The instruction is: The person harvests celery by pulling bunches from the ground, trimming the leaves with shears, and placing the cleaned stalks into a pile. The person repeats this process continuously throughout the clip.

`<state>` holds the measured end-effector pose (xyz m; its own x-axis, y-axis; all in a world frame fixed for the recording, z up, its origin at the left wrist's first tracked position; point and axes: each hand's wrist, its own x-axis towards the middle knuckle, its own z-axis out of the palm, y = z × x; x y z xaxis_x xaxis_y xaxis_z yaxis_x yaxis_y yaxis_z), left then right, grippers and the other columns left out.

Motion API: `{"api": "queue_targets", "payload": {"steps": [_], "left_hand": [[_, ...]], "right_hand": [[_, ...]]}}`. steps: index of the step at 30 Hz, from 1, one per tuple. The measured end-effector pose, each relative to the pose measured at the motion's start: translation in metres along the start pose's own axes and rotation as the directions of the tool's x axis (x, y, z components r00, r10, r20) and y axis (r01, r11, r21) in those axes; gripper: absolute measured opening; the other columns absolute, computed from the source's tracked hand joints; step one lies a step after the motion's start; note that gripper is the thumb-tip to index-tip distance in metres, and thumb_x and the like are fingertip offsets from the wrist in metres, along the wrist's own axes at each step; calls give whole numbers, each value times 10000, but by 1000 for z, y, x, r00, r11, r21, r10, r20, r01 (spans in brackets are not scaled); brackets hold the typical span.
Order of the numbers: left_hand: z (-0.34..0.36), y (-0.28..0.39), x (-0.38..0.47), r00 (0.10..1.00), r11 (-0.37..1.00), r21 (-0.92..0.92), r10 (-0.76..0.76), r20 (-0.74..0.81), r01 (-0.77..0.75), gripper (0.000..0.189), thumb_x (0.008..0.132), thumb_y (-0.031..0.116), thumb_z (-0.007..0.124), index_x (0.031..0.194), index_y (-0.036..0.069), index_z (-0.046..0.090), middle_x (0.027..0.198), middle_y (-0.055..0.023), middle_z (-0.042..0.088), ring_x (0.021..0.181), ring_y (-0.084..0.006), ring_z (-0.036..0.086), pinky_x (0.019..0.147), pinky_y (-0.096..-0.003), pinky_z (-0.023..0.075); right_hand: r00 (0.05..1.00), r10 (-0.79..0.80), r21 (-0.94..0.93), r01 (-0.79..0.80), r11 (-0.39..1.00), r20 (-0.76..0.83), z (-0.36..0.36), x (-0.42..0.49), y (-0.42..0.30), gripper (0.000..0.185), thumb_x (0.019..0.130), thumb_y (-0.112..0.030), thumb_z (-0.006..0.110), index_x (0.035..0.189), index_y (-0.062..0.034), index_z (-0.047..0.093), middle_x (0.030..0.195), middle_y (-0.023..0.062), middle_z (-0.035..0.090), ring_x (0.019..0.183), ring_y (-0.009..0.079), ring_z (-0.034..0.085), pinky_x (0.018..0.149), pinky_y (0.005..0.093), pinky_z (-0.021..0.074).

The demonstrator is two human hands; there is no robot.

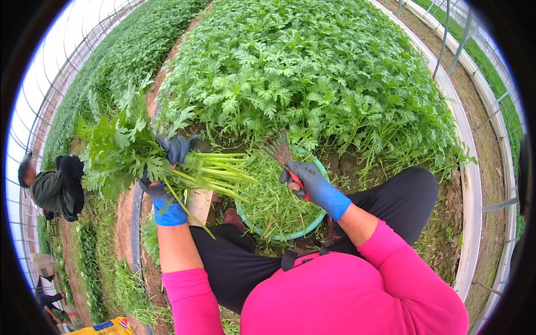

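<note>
My left hand [168, 167], in a dark and blue glove, is closed around a bunch of leafy greens [121, 153]. The leaves point left and the pale green stems [222, 169] point right, towards the middle. In my right hand [307, 180], gloved alike, is a red-handled tool with a fan-shaped, soil-coloured head [277, 146]; its exact kind is hard to tell. Below the tool, between my legs, stands a round turquoise tub [321, 167] full of loose leaves and cut stems [272, 201]. The stem ends reach over its left side.
A dense bed of leafy plants [293, 71] grows ahead. A pale board [199, 205] lies left of the tub. A white edging [471, 188] runs along the right. At the far left a person [56, 188] crouches; a yellow bag [104, 327] lies at the lower left.
</note>
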<state>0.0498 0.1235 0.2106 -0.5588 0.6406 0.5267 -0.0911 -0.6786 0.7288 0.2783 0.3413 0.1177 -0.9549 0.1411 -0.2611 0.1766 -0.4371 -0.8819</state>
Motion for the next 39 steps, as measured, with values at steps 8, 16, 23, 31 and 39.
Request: {"api": "queue_targets", "payload": {"steps": [8, 16, 23, 31, 39], "left_hand": [[13, -5, 4, 1000, 998, -58, 12, 22, -11, 510, 763, 552, 618, 938, 82, 524, 616, 17, 379, 660, -151, 330, 833, -377, 342], [-7, 37, -1, 991, 976, -170, 128, -50, -134, 290, 791, 334, 674, 947, 126, 544, 673, 56, 425, 672, -111, 355, 766, -314, 351], [-1, 35, -3, 992, 965, -227, 125, -32, -129, 249, 804, 309, 671, 916, 118, 556, 694, 51, 447, 703, -121, 373, 901, -379, 347], [4, 16, -6, 995, 967, -233, 104, 13, -98, 300, 810, 334, 663, 874, 151, 434, 816, 0, 450, 782, -166, 353, 935, -432, 310], [-10, 15, -10, 998, 980, -191, 52, -40, -58, 340, 783, 348, 679, 938, 127, 473, 910, -49, 495, 879, -212, 419, 1026, -480, 279]], "right_hand": [[959, 47, -280, 35, 959, 279, 34, 24, -14, 435, 990, -420, 448, 848, -50, 627, 561, -36, 471, 457, 54, 391, 437, 208, 328], [913, 375, -691, -374, 619, -158, -71, 26, 119, 460, 930, -453, 526, 857, -14, 640, 594, 123, 590, 581, 292, 603, 596, 379, 487], [851, -525, -853, 258, 453, -21, -9, 36, 24, 286, 887, -289, 623, 994, -25, 646, 870, 100, 662, 762, 192, 633, 684, 289, 507], [729, -644, -767, 546, 338, 234, 113, 61, -51, 154, 819, -145, 660, 939, -48, 662, 893, 154, 653, 792, 308, 637, 712, 360, 516], [854, -509, -513, 487, 707, 109, 131, 75, -34, 260, 799, -181, 693, 997, -14, 677, 827, 171, 672, 733, 221, 659, 665, 325, 503]]}}
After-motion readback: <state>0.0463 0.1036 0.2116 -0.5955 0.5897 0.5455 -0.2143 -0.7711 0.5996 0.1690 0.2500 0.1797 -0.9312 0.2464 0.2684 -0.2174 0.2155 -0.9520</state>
